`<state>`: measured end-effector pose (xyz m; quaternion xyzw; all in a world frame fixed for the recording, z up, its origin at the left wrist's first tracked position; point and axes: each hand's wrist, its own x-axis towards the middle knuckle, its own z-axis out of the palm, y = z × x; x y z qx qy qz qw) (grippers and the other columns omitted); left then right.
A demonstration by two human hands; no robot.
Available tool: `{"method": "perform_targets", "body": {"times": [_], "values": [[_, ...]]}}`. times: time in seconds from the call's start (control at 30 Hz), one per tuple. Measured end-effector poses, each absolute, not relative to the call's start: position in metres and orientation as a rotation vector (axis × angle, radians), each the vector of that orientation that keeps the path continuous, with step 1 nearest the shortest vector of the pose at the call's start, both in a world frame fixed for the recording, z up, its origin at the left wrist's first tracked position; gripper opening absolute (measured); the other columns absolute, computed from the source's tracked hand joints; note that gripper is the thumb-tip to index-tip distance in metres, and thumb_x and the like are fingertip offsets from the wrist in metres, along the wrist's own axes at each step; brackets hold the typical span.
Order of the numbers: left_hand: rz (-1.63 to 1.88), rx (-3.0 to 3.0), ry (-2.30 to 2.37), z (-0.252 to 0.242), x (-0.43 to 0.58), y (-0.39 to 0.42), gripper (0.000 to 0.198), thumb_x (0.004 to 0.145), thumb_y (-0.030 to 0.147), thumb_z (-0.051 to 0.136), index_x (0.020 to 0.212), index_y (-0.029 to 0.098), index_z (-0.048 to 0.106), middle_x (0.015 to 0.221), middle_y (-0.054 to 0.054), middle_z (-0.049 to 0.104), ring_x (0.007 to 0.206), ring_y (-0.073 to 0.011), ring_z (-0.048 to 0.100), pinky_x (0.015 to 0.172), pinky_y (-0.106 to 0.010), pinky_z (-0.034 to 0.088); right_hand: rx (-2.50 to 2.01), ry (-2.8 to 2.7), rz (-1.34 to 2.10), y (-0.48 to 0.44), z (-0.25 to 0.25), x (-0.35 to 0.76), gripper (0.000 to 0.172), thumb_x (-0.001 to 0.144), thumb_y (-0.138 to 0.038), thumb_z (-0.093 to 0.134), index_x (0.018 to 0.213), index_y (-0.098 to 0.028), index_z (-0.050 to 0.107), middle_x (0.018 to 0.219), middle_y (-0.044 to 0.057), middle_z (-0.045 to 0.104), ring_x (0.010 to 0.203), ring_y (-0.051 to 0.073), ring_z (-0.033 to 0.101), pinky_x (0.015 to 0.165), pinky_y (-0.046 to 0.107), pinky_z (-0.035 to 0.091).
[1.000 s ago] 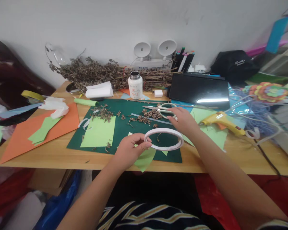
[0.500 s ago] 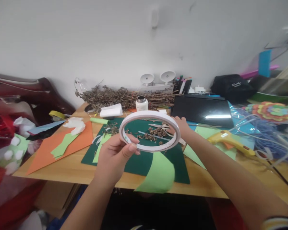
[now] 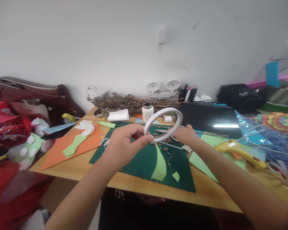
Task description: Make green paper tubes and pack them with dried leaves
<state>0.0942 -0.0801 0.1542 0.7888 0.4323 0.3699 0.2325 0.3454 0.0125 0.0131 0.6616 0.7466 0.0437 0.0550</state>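
Note:
My left hand pinches a roll of white tape by its near left edge, tilted above the green cutting mat. A curved light-green paper piece shows below the roll; I cannot tell if it lies on the mat or hangs from the tape. My right hand is behind the roll, its fingers closed about the handles of the scissors, whose blades point left. Dried plant bits lie beneath. A small green paper scrap is on the mat.
Orange paper lies to the left. At the back stand dried stems and a white bottle. To the right are a dark flat screen, a yellow glue gun and blue fibres.
The tape roll has tipped more upright and moved right with my left hand. The curved green paper appears lower and narrower. My right hand has closed on the scissors. The view has shifted slightly.

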Motion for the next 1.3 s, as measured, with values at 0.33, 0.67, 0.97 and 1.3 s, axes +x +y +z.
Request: {"method": "perform_targets", "body": {"times": [0.33,0.67,0.97,1.3], "values": [[0.904,2.303,1.253,0.180,0.100,-0.059,0.033,0.070,0.039,0.058,0.052,0.017,0.042,0.049,0.007,0.034,0.044,-0.0057,0.029,0.044,-0.019,0.025,2.292,2.376,-0.151,-0.047,0.052,0.392,0.024,0.082,-0.036,0.039,0.089,-0.018,0.053,0.074,0.004,0.065,0.062,0.017,0.059,0.052,0.025,0.042],[0.950,2.189,1.385,0.180,0.109,-0.055,0.037,0.069,0.040,0.057,0.052,0.018,0.034,0.048,0.007,0.033,0.043,-0.0062,0.032,0.043,-0.020,0.026,2.062,2.755,-0.492,-0.115,0.109,0.382,0.032,0.079,-0.038,0.044,0.102,-0.019,0.056,0.093,0.009,0.064,0.078,0.025,0.060,0.063,0.036,0.049],[0.965,2.144,1.383,0.180,0.112,-0.056,0.035,0.070,0.044,0.056,0.053,0.018,0.039,0.046,0.006,0.041,0.042,-0.0071,0.038,0.042,-0.020,0.028,1.937,2.713,-0.294,-0.110,0.140,0.372,0.045,0.072,-0.048,0.046,0.108,-0.023,0.055,0.101,0.009,0.063,0.088,0.031,0.060,0.072,0.044,0.051],[1.004,2.027,1.299,0.177,0.111,-0.055,0.034,0.070,0.043,0.057,0.054,0.018,0.040,0.041,0.006,0.051,0.037,-0.0066,0.043,0.036,-0.017,0.028,1.770,2.783,-0.238,-0.103,0.158,0.354,0.041,0.072,-0.048,0.042,0.101,-0.025,0.059,0.102,0.006,0.065,0.087,0.030,0.061,0.067,0.042,0.051]]}}
